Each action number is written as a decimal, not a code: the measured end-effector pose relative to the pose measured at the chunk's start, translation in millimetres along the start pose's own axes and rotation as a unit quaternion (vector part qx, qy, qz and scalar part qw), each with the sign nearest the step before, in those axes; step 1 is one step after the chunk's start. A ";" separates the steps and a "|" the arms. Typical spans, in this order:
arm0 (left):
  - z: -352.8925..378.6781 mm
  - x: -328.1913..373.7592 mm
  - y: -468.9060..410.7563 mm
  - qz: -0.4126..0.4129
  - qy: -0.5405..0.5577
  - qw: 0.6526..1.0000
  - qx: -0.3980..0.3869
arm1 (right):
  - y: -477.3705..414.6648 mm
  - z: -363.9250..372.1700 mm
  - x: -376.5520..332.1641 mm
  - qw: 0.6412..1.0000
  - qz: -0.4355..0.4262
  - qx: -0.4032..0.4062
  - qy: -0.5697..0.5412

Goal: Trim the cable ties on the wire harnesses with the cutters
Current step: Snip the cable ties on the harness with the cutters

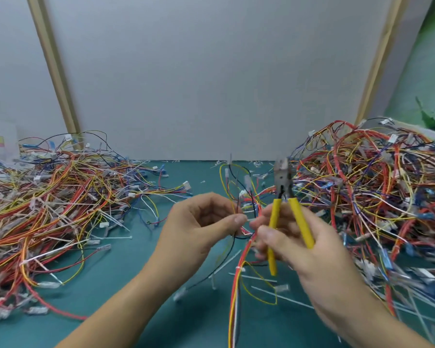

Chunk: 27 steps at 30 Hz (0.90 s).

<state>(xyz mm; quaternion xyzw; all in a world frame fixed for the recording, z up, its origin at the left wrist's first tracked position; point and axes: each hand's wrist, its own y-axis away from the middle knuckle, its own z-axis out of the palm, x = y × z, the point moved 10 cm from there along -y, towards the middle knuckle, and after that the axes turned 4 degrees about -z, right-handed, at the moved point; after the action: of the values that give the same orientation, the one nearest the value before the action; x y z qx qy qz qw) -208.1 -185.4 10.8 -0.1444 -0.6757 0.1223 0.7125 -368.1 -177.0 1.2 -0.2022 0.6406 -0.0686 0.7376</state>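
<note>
My right hand (pixel 296 244) grips yellow-handled cutters (pixel 284 197), whose grey jaws point up and away above the hand. My left hand (pixel 201 224) pinches a wire harness (pixel 239 280) of red, yellow, white and black wires, held upright between both hands. The thumbs and fingertips of both hands meet around a small white cable tie (pixel 249 219) on that harness. The harness's lower end trails down to the green mat (pixel 126 292), and its connectors stick up behind my fingers.
A big heap of harnesses (pixel 55 204) lies on the left, another heap (pixel 377 192) on the right. Loose white cable tie offcuts (pixel 269 292) litter the mat near my right wrist. A grey panel wall (pixel 211 84) closes off the back.
</note>
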 end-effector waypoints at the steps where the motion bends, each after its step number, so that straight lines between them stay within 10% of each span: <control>1: 2.8 -2.2 0.6 -0.005 0.004 1.000 -0.006 | 1.1 -0.1 2.8 1.000 -0.003 0.007 0.010; 27: 20.1 -16.1 6.0 -0.091 -0.003 0.991 -0.095 | -0.8 -0.7 -0.6 0.981 -0.053 -0.038 0.182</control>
<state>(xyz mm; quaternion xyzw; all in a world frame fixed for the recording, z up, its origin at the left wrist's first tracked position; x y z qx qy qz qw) -229.0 -184.9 -5.5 -0.1496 -0.6964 -0.0075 0.7019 -368.7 -177.6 2.0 -0.2482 0.7548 -0.1190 0.5953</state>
